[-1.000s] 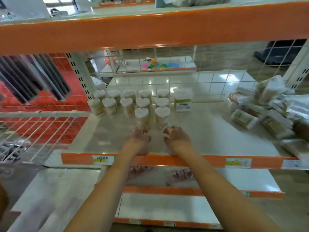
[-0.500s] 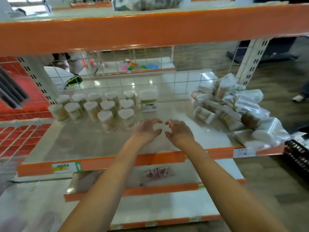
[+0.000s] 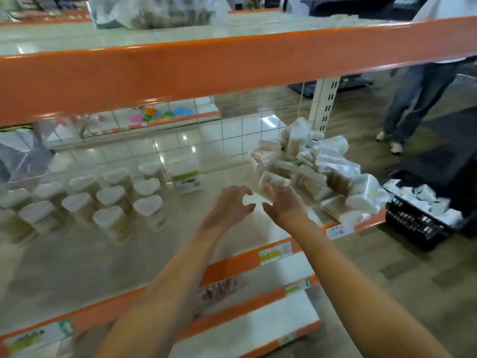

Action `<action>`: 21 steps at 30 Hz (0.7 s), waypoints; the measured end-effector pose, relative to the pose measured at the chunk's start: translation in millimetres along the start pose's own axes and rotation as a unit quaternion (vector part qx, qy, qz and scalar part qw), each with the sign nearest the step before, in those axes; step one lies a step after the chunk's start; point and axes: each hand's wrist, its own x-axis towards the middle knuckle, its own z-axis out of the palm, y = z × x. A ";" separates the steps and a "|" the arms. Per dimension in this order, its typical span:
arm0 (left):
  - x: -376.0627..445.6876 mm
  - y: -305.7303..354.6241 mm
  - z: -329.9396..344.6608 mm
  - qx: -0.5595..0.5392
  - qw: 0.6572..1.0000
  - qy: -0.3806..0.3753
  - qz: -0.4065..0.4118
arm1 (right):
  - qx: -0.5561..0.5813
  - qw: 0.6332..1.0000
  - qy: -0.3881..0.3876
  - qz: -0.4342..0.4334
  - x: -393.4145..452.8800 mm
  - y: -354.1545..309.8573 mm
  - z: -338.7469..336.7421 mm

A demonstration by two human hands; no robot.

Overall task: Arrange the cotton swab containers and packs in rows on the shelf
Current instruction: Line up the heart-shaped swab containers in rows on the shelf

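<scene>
Next pack being fetched from the pile (image 3: 309, 171)

Left hand (image 3: 228, 206) is spread, empty; right hand (image 3: 284, 202) is touching a pack (image 3: 273, 180), grip unclear.

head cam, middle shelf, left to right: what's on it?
Heart-lidded containers in rows → rectangular green-labelled box → left hand, open, holding nothing → right hand at the nearest pack → heap of cotton swab packs → black crate past the shelf end.

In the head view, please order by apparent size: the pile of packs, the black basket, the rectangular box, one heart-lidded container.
1. pile of packs
2. black basket, partly cut off
3. rectangular box and front heart-lidded container: alike, nearness unsure
</scene>
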 end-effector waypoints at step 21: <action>86.2 79.3 37.2 -0.019 0.983 -0.002 0.180 | 0.006 0.980 0.156 0.121 3.5 77.4 -56.8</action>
